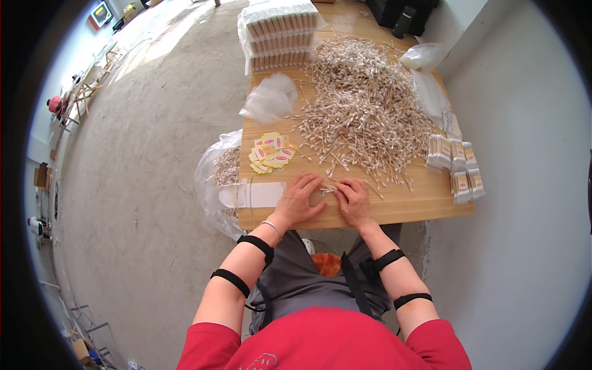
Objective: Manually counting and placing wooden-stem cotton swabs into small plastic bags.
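Note:
A small bunch of cotton swabs [327,189] lies between my two hands near the table's front edge. My left hand [298,198] rests on the table with its thumb and fingers apart, its fingertips beside the left ends of these swabs. From the other side, the fingers of my right hand [353,200] are pinched together on the swabs' right ends. Just beyond both hands spreads a large loose heap of cotton swabs [370,98] with wooden sticks and white tips. A flat white strip [266,195] lies partly beneath my left hand.
Yellow-and-white cards [270,152] lie loose at the table's left. Behind them are clear plastic bags [271,97] and stacked bundles of swabs [280,37]. Filled small packets [455,161] stand at the right edge, near the wall [524,185]. A plastic sack [209,166] hangs beside the table's left edge.

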Demonstrator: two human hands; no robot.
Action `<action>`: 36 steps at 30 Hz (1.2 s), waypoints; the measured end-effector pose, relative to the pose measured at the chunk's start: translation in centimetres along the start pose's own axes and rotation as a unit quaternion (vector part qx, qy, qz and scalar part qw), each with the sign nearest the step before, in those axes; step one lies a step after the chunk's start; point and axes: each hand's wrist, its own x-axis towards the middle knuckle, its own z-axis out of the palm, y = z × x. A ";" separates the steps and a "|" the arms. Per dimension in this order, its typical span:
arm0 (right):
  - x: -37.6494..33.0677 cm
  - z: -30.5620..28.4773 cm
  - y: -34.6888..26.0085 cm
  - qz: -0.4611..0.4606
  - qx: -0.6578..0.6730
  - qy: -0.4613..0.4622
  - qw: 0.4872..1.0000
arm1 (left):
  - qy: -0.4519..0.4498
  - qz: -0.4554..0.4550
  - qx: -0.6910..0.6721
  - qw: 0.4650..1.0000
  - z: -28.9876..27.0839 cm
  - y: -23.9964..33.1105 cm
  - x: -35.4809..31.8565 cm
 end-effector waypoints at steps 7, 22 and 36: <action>-0.5 -0.4 1.2 0.020 0.013 0.054 0.998 | 0.002 -0.008 -0.021 1.000 0.7 -1.5 -0.8; 0.5 0.9 -0.4 -0.006 -0.007 0.018 1.000 | 0.029 0.018 -0.018 0.999 0.7 -1.2 -0.4; 0.0 -2.9 3.0 0.078 -0.086 0.061 0.991 | 0.043 0.014 -0.050 0.998 0.3 -1.0 -0.2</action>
